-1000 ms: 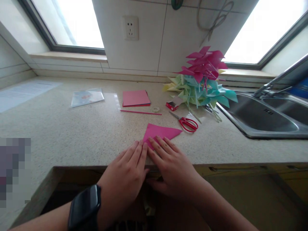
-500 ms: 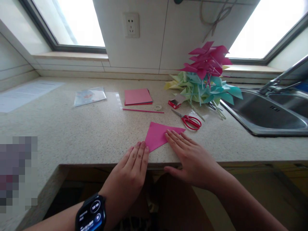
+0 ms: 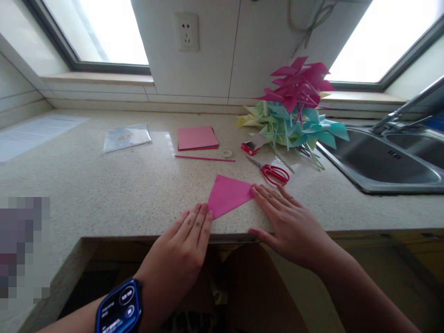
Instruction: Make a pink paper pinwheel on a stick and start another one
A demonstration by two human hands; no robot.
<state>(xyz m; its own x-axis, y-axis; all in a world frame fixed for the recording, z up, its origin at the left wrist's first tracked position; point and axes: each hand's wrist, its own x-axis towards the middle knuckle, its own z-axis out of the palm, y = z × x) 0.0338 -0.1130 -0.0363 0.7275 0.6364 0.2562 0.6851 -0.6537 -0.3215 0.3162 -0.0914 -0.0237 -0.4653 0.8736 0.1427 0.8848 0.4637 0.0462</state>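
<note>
A folded sheet of pink paper (image 3: 229, 196) lies flat near the counter's front edge, roughly triangular. The fingertips of my left hand (image 3: 185, 243) press on its lower left corner, fingers stretched out flat. My right hand (image 3: 289, 219) lies flat over the paper's right tip and hides it, with the thumb held apart. Just beyond the right hand are red-handled scissors (image 3: 274, 174), blades pointing left. A thin pink stick (image 3: 204, 158) and a small roll of tape (image 3: 226, 153) lie behind the paper.
A stack of coloured paper (image 3: 197, 138) sits farther back, beside a small red box (image 3: 250, 147). Paper pinwheels (image 3: 298, 88) in pink, blue and yellow are heaped at the back right, near the metal sink (image 3: 381, 162). A clear packet (image 3: 126, 138) and a printed sheet (image 3: 38, 132) lie left.
My right hand has slid right along the folded paper, from its middle to its right tip. The left hand stays on the lower left corner.
</note>
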